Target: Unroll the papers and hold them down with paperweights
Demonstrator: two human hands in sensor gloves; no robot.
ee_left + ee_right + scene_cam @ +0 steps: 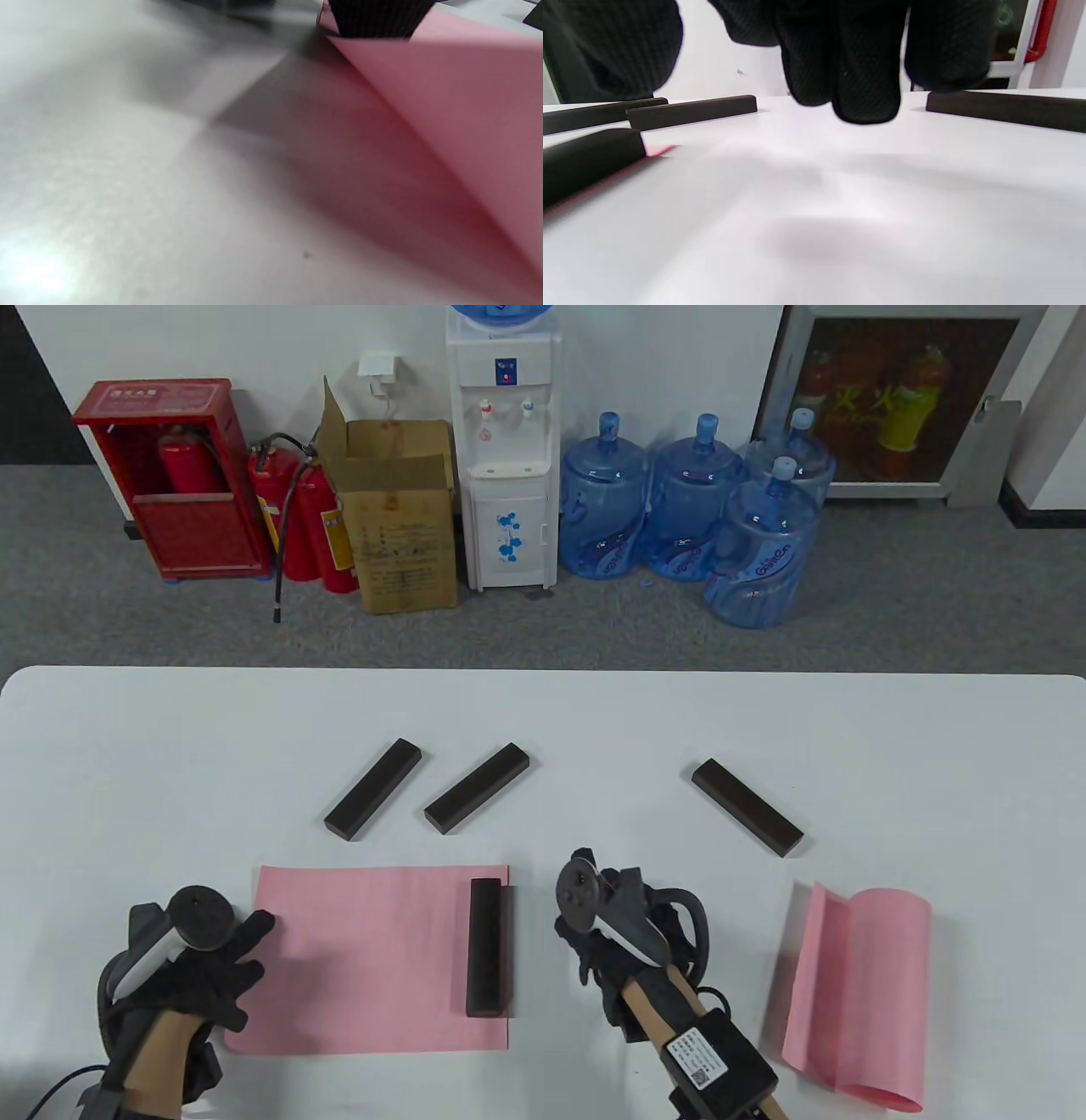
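A: Table view, L hand (199, 963)?
B: Fingers flat, pressing the flat pink sheet (365, 959) at its left edge; paperweight (484, 947) sits on its right end.
A: R hand (607, 937)?
B: I see it beside that sheet, holding nothing. Curled sheet (857, 993) lies far right (three spare weights behind).
A: Wrist views?
B: Left: blurry pink. Right: fingers (865, 63) hang loose above the surface (840, 212).

Left hand (199, 976) and right hand (607, 950): black woven sensor gloves, each with a dark grey and white tracker strapped on its back. Right forearm carries a black box (721, 1065) bearing a white QR label. Black cables trail from both wrists.
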